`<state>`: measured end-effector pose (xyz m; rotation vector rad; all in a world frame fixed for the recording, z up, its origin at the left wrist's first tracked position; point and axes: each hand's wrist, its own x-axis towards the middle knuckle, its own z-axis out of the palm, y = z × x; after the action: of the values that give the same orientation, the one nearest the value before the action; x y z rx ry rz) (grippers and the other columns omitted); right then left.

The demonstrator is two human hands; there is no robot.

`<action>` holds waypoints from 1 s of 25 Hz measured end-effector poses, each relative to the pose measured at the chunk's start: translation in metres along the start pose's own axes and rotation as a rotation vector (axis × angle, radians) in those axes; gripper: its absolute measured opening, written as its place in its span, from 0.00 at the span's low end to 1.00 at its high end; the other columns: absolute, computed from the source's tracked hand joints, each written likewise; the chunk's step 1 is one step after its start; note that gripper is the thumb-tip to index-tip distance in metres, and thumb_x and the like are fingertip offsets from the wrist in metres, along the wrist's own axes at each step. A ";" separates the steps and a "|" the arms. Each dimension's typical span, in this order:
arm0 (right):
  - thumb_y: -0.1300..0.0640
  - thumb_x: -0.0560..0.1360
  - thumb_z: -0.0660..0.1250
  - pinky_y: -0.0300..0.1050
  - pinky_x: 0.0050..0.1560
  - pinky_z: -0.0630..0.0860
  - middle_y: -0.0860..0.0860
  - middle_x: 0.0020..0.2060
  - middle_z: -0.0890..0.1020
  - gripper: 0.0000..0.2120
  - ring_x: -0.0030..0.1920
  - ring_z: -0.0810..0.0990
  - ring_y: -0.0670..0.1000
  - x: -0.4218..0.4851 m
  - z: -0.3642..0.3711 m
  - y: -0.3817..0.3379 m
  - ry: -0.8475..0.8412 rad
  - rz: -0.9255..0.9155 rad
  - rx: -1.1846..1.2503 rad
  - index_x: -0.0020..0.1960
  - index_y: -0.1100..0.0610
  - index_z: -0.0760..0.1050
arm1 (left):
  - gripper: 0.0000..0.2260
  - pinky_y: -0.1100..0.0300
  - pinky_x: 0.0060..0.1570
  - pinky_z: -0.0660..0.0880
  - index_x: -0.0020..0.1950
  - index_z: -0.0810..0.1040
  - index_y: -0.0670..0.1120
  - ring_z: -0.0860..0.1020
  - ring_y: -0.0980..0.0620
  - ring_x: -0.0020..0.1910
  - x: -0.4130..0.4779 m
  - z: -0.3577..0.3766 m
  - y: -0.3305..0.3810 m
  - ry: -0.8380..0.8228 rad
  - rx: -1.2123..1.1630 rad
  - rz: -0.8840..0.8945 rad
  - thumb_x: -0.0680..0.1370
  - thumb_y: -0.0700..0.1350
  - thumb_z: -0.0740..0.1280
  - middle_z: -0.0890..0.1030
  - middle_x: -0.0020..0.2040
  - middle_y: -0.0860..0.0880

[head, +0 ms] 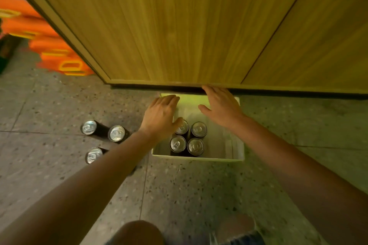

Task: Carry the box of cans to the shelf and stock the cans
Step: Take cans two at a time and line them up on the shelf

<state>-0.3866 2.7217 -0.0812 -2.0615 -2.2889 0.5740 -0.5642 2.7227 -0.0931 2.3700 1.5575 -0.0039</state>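
A white open box (238, 151) stands on the floor against the foot of a wooden panel. Several black cans with silver tops (196, 146) stand upright in its near left part. Three more cans stand on the floor to the left of the box: one far left (89, 127), one beside it (116, 133), one nearer me (93, 155), partly hidden by my left forearm. My left hand (160, 117) hovers open over the box's left side, its thumb above a can. My right hand (221, 105) is open over the box's far right part, holding nothing.
A tall wooden panel (179, 26) fills the upper view, its base just beyond the box. Orange packages (49, 45) are stacked on the floor at the far left. The floor is speckled grey tile (189, 195). My knees (139, 232) show at the bottom edge.
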 end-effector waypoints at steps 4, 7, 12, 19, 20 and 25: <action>0.42 0.75 0.59 0.53 0.63 0.69 0.54 0.72 0.64 0.32 0.69 0.67 0.57 0.009 0.086 0.022 -0.125 0.079 0.108 0.73 0.56 0.56 | 0.31 0.50 0.66 0.66 0.74 0.58 0.46 0.66 0.44 0.70 0.012 0.088 -0.014 -0.152 -0.159 -0.053 0.75 0.53 0.64 0.63 0.74 0.45; 0.41 0.72 0.64 0.50 0.56 0.73 0.55 0.66 0.70 0.31 0.61 0.74 0.57 0.004 0.131 0.022 -0.176 0.160 0.343 0.69 0.52 0.59 | 0.35 0.49 0.70 0.65 0.75 0.52 0.47 0.64 0.42 0.71 0.014 0.117 -0.015 -0.245 -0.368 -0.090 0.74 0.51 0.67 0.57 0.74 0.43; 0.46 0.65 0.72 0.57 0.52 0.77 0.56 0.57 0.72 0.31 0.54 0.76 0.58 0.012 0.145 0.022 -0.077 0.210 0.428 0.62 0.50 0.61 | 0.37 0.54 0.69 0.62 0.75 0.52 0.48 0.63 0.44 0.71 0.028 0.118 -0.019 -0.232 -0.503 -0.123 0.72 0.43 0.69 0.58 0.72 0.44; 0.51 0.59 0.79 0.52 0.52 0.78 0.55 0.56 0.78 0.36 0.54 0.78 0.57 0.027 0.134 0.027 -0.005 0.294 0.411 0.60 0.53 0.63 | 0.35 0.54 0.64 0.68 0.70 0.64 0.47 0.71 0.45 0.66 0.039 0.111 -0.016 -0.070 -0.520 -0.209 0.67 0.42 0.75 0.72 0.67 0.45; 0.52 0.59 0.79 0.49 0.52 0.77 0.54 0.56 0.78 0.36 0.55 0.78 0.57 0.023 0.125 0.027 -0.007 0.303 0.419 0.60 0.53 0.63 | 0.35 0.54 0.63 0.69 0.69 0.65 0.47 0.72 0.45 0.65 0.037 0.103 -0.015 -0.070 -0.531 -0.225 0.66 0.41 0.76 0.73 0.66 0.45; 0.52 0.57 0.80 0.48 0.53 0.76 0.52 0.56 0.79 0.36 0.55 0.78 0.55 -0.021 -0.015 0.003 0.084 0.332 0.485 0.59 0.54 0.66 | 0.32 0.61 0.53 0.72 0.62 0.71 0.46 0.77 0.49 0.56 0.011 -0.034 0.013 -0.019 -0.555 -0.230 0.61 0.43 0.79 0.80 0.57 0.46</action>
<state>-0.3777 2.7061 -0.0630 -2.1563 -1.5608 0.9229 -0.5533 2.7364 -0.0594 1.7538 1.5633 0.3124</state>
